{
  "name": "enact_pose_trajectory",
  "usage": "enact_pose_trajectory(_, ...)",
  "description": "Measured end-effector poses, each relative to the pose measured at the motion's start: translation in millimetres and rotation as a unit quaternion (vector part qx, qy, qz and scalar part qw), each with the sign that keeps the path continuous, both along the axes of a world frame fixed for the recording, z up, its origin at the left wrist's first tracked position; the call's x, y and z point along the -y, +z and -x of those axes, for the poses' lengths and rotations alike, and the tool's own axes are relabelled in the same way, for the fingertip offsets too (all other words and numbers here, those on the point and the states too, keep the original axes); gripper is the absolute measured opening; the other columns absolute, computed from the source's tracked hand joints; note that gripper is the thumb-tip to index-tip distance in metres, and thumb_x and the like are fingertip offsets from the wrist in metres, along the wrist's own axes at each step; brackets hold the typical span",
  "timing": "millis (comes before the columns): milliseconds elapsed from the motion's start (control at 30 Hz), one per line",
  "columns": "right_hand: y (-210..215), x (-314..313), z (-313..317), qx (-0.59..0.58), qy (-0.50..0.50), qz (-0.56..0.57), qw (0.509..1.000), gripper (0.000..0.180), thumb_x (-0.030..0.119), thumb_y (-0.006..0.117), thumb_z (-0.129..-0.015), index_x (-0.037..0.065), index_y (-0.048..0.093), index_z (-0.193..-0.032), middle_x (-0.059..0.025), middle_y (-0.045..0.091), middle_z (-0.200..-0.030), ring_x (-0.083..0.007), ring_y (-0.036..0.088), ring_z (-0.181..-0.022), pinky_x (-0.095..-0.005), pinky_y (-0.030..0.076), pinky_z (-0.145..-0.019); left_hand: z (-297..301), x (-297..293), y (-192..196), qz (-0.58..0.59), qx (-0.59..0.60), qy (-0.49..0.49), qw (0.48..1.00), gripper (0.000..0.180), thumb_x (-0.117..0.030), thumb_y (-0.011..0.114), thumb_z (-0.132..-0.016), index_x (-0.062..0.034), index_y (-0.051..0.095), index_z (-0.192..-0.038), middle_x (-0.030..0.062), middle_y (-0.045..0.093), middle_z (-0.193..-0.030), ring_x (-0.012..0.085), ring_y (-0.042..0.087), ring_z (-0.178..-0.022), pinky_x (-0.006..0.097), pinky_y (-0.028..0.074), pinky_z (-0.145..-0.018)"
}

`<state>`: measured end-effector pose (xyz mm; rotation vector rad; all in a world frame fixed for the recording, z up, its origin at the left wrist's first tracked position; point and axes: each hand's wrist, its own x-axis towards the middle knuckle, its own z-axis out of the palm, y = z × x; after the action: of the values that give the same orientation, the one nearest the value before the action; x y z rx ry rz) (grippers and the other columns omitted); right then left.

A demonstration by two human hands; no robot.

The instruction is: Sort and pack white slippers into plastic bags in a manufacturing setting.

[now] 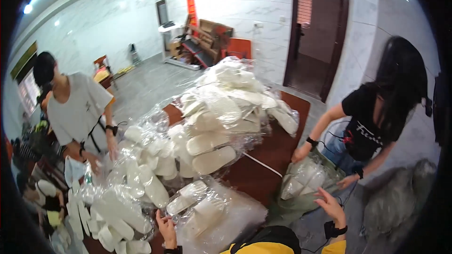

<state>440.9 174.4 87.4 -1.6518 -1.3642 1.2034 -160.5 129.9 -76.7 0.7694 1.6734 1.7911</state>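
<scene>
White slippers in clear plastic bags make a tall pile (221, 99) on the brown table. My left hand (165, 228) is at the near table edge, fingers apart and holding nothing. Just beyond it lie a wrapped pair of slippers (207, 211) and some flat clear plastic bags (245, 214). My right hand (332, 207) is raised with fingers spread, empty, beside a green sack (282, 209). Inside the sack's mouth are wrapped slippers (308, 176). A person in a black shirt (372, 127) holds that sack's rim with both hands.
Loose white slippers (110, 214) cover the near left of the table (292, 106). Behind them stands a person in a white shirt (80, 108), hands at the pile. Filled sacks (395, 202) rest on the floor at right. A dark-framed doorway (318, 42) is at the back.
</scene>
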Motion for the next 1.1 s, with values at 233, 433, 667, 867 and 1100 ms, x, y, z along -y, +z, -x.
enact_pose_trajectory(233,-8.7,-87.2,46.3,-0.004,0.228,0.040,0.973,0.063,0.020,0.060,-0.098,0.003,0.031,-0.152,-0.0114,0.055,-0.133,-0.0160,0.058,-0.109,-0.0283,0.047,-0.090,-1.2,31.1,-9.9,0.127,-0.077,0.060,0.987,0.059,0.000,0.061,-0.086,-0.0044,0.044,-0.142,0.0066,0.061,-0.084,0.0131,0.058,-0.067,0.028,0.050,-0.063)
enact_pose_trajectory(433,-41.7,-137.0,43.1,-0.030,0.179,0.021,0.983,0.066,0.018,0.059,-0.098,0.007,0.026,-0.154,-0.0126,0.053,-0.135,-0.0213,0.060,-0.113,-0.0322,0.050,-0.092,-6.2,30.1,4.1,0.139,-0.032,-0.013,0.990,0.045,-0.013,0.058,-0.096,-0.0019,0.043,-0.137,0.0128,0.066,-0.105,0.0194,0.066,-0.084,0.030,0.054,-0.078)
enact_pose_trajectory(667,-32.1,-177.5,67.3,-0.391,-0.059,-0.052,0.917,0.075,0.022,0.057,-0.100,0.012,0.010,-0.157,-0.0184,0.047,-0.137,-0.0276,0.063,-0.109,-0.0367,0.057,-0.087,-3.7,29.3,33.5,0.178,0.149,-0.124,0.965,0.032,-0.026,0.065,-0.094,-0.0054,0.061,-0.118,0.0049,0.068,-0.093,0.0146,0.068,-0.075,0.027,0.054,-0.066)
enact_pose_trajectory(867,0.7,-205.1,111.6,-0.307,0.023,-0.012,0.951,0.070,0.019,0.055,-0.101,0.008,0.013,-0.156,-0.0184,0.052,-0.134,-0.0250,0.064,-0.104,-0.0351,0.055,-0.087,-9.3,16.5,39.3,0.228,0.049,-0.119,0.965,0.032,-0.023,0.066,-0.093,-0.0028,0.065,-0.117,0.0020,0.067,-0.085,0.0102,0.059,-0.066,0.025,0.048,-0.060)
enact_pose_trajectory(1100,102.5,-356.5,203.8,-0.052,0.266,-0.151,0.951,0.057,0.023,0.052,-0.102,0.007,0.030,-0.152,-0.0089,0.070,-0.101,-0.0164,0.068,-0.089,-0.0275,0.054,-0.080,-13.7,13.2,-1.2,0.290,-0.048,-0.102,0.950,0.034,-0.026,0.065,-0.092,-0.0005,0.067,-0.116,0.0045,0.067,-0.082,0.0121,0.061,-0.069,0.027,0.049,-0.062)
